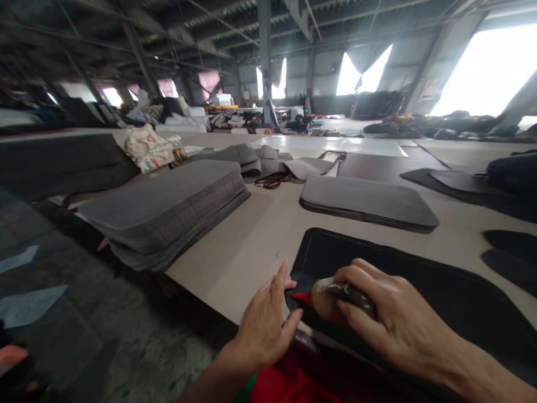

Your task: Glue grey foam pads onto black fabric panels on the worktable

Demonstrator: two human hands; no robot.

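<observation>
A squeeze bottle with a red pointed nozzle lies in the grip of my right hand. Its tip points left, at the near-left corner of a black rounded panel lying flat on the table. My left hand is beside that corner, thumb and fingers apart, with the fingertips at the panel's edge. It holds nothing that I can see. Part of the panel is hidden under my right hand and forearm.
Left on the table stands a tall stack of grey panels. A lower stack of grey panels lies behind the black one. Loose grey sheets, scissors and a cloth bag are further back. Dark pieces lie at right.
</observation>
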